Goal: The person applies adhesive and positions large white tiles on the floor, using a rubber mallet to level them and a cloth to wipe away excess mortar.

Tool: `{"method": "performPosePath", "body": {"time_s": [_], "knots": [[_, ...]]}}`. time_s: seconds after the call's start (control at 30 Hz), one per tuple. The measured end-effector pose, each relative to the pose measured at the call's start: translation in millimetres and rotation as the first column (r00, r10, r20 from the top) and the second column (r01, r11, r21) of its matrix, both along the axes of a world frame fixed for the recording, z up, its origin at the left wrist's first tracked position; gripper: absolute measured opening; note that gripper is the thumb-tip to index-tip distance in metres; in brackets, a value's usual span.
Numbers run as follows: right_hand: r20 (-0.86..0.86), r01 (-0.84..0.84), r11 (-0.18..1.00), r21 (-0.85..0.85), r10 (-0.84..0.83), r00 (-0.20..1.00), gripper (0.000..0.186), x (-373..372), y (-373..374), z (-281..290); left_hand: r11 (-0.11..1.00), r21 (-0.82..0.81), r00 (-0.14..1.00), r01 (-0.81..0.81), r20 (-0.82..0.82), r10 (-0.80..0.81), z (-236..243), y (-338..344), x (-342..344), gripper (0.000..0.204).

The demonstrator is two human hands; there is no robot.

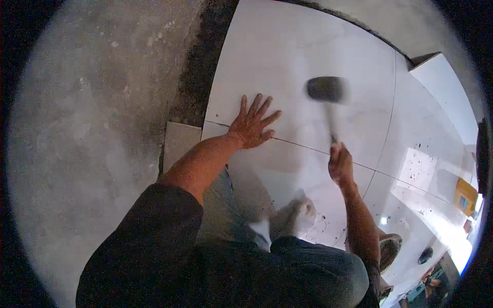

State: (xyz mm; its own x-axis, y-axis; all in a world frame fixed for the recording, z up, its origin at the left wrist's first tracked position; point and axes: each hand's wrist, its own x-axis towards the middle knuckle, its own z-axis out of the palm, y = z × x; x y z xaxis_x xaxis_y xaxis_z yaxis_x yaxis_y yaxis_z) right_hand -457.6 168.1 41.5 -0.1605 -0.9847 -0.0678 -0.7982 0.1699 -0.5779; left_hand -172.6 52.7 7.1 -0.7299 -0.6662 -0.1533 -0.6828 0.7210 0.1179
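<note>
My left hand (251, 123) lies with its fingers spread on a large white floor tile (262, 56), across the joint with the tile nearer me. My right hand (341, 164) is closed around the handle of a black-headed mallet (324, 90). The mallet's head is blurred by motion over the tile to the right of my left hand.
At left is rough grey concrete (92, 128), with a narrow pale piece (179, 141) beside the tile edge. A white piece (441, 92) sits at upper right. A yellow object (465, 197) and a dark oval item (425, 255) are on the right, among scattered specks.
</note>
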Motion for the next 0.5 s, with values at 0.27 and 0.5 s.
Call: {"method": "performPosePath", "body": {"time_s": [0.27, 0.5], "knots": [[0.128, -0.149, 0.971, 0.185, 0.126, 0.984, 0.043, -10.8, -10.6, -16.2, 0.998, 0.064, 1.0, 0.002, 0.018, -0.004, -3.8, 4.3, -4.6, 0.061], [0.167, -0.035, 0.97, 0.24, -0.006, 0.986, 0.044, 9.8, -22.8, 19.7, 0.996, 0.086, 0.999, -0.01, 0.053, 0.006, -3.9, 5.4, -0.6, 0.063]]}}
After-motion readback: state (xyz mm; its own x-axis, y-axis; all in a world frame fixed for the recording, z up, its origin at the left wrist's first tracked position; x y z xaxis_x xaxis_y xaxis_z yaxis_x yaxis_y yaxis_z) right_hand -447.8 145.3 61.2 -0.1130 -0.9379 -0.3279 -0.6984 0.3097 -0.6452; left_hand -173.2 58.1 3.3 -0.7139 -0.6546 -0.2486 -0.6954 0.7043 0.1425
